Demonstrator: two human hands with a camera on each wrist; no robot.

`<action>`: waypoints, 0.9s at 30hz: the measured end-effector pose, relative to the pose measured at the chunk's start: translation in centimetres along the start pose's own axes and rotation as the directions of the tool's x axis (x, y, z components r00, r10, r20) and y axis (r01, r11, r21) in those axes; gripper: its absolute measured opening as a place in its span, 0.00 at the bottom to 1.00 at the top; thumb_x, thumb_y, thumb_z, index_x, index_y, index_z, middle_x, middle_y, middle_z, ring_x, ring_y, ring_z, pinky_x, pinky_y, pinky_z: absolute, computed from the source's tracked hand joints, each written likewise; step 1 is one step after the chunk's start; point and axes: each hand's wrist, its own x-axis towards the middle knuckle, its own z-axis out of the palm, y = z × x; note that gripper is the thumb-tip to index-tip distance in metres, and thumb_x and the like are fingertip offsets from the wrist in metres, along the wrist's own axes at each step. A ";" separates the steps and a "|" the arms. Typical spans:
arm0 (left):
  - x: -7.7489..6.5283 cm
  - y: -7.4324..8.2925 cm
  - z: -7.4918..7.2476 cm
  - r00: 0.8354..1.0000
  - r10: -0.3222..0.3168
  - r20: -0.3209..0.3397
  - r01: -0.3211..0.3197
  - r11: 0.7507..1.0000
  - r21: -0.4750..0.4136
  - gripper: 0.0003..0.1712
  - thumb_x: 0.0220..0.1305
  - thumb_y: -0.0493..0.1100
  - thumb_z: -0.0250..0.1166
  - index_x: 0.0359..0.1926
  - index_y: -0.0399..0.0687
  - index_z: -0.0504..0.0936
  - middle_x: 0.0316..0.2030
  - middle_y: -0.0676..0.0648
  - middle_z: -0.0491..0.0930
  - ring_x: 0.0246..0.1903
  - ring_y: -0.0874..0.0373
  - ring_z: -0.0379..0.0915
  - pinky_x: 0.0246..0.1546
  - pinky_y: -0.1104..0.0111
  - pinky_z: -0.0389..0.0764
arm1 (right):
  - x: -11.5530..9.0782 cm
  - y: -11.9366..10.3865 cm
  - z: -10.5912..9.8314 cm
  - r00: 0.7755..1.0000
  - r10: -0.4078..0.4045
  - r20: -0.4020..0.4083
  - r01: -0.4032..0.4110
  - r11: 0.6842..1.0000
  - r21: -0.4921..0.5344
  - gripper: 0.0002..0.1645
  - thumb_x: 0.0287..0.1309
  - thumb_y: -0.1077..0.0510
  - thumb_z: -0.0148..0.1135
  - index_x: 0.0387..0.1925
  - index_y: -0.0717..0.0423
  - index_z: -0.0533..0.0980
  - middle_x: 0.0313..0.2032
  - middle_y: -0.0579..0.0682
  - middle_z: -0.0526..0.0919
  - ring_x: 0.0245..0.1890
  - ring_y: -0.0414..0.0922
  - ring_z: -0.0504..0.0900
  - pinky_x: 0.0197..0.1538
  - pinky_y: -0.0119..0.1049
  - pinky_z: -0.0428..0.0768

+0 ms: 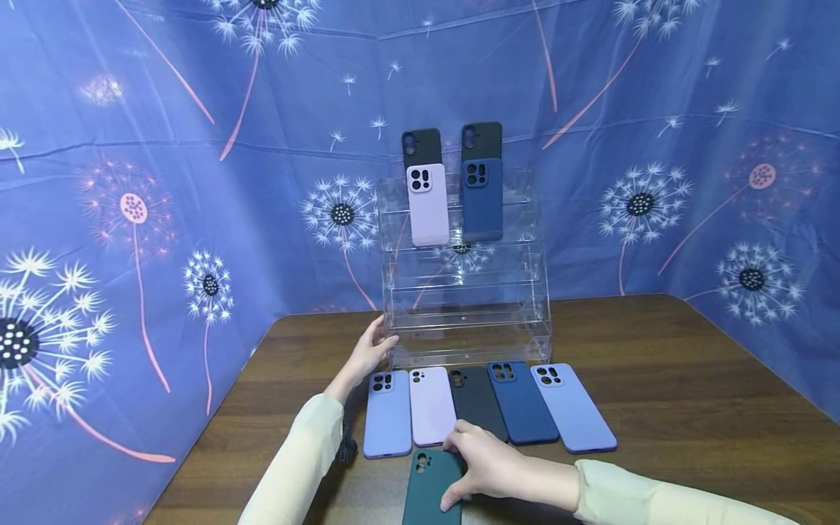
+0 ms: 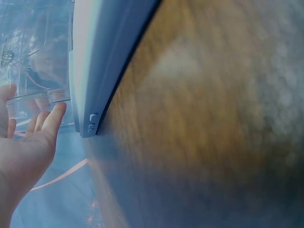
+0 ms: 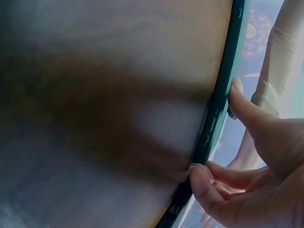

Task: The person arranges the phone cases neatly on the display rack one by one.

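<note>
In the head view, my left hand [image 1: 369, 353] is at the lower left side of a clear tiered display stand [image 1: 464, 332], touching its edge with fairly straight fingers. The left wrist view shows that hand [image 2: 28, 147] beside the clear plastic, next to the edge of a light blue phone case [image 2: 102, 61]. My right hand [image 1: 484, 467] holds a dark green phone case [image 1: 429, 485] by its upper right corner, thumb and fingertips at the edges. The right wrist view shows the thumb and bent fingers of this hand [image 3: 251, 166] against the case's green side edge [image 3: 223, 95].
Phone cases lie in a row before the stand: light blue [image 1: 387, 423], lilac [image 1: 433, 408], black [image 1: 477, 397], dark blue [image 1: 523, 408] and another light blue [image 1: 577, 415]. On the stand's upper tier, lilac [image 1: 429, 211] and dark blue [image 1: 483, 204] cases stand before black ones.
</note>
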 end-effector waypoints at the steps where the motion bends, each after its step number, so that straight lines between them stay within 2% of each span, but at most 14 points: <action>1: 0.0 -0.1 0.0 1.000 0.002 0.002 -0.002 1.000 -0.003 0.36 0.67 0.41 0.57 0.72 0.47 0.52 0.63 0.31 0.62 0.57 0.40 0.69 0.53 0.53 0.76 | 0.0 0.0 0.0 1.000 0.009 0.001 -0.009 1.000 -0.002 0.40 0.27 0.36 0.77 0.40 0.59 0.79 0.32 0.42 0.72 0.29 0.32 0.69 0.32 0.27 0.73; 8: 0.1 0.2 -0.2 1.000 -0.001 0.020 0.002 0.999 -0.034 0.37 0.66 0.41 0.58 0.72 0.48 0.52 0.64 0.32 0.61 0.57 0.40 0.69 0.54 0.50 0.74 | 0.1 -0.2 0.0 0.998 0.054 0.027 -0.054 0.998 0.008 0.38 0.27 0.37 0.78 0.37 0.58 0.77 0.31 0.42 0.69 0.27 0.33 0.67 0.30 0.27 0.71; 13: -0.8 1.8 -0.3 0.999 -0.008 0.052 0.010 0.999 -0.040 0.37 0.67 0.39 0.56 0.72 0.42 0.50 0.64 0.29 0.59 0.58 0.36 0.66 0.56 0.47 0.72 | 0.3 0.0 -0.3 0.995 0.070 0.067 -0.071 0.997 0.020 0.36 0.28 0.38 0.78 0.36 0.53 0.71 0.32 0.41 0.68 0.29 0.33 0.66 0.31 0.28 0.70; 18: -1.6 2.8 -0.3 0.997 -0.025 0.078 0.028 0.999 -0.039 0.37 0.68 0.39 0.56 0.72 0.42 0.49 0.65 0.29 0.58 0.59 0.37 0.65 0.58 0.47 0.70 | 0.8 0.4 -0.6 0.997 0.026 0.078 -0.039 0.984 0.174 0.32 0.29 0.47 0.80 0.32 0.51 0.68 0.29 0.42 0.67 0.29 0.33 0.64 0.32 0.26 0.67; 22: -1.7 3.1 -0.3 0.997 -0.020 0.080 0.023 0.999 -0.040 0.37 0.68 0.39 0.56 0.72 0.42 0.49 0.65 0.28 0.57 0.58 0.37 0.66 0.57 0.46 0.70 | 1.2 0.9 -0.7 0.998 0.004 0.058 -0.022 0.948 0.317 0.29 0.31 0.54 0.81 0.35 0.54 0.72 0.30 0.44 0.68 0.27 0.33 0.65 0.31 0.25 0.69; 27: -1.6 3.1 -0.4 0.996 -0.019 0.084 0.023 0.999 -0.047 0.37 0.68 0.39 0.55 0.72 0.42 0.48 0.66 0.28 0.56 0.59 0.36 0.65 0.57 0.47 0.70 | 1.4 1.2 -1.3 1.000 -0.014 0.027 0.004 0.931 0.366 0.28 0.36 0.56 0.78 0.43 0.60 0.78 0.34 0.46 0.69 0.29 0.34 0.69 0.30 0.25 0.73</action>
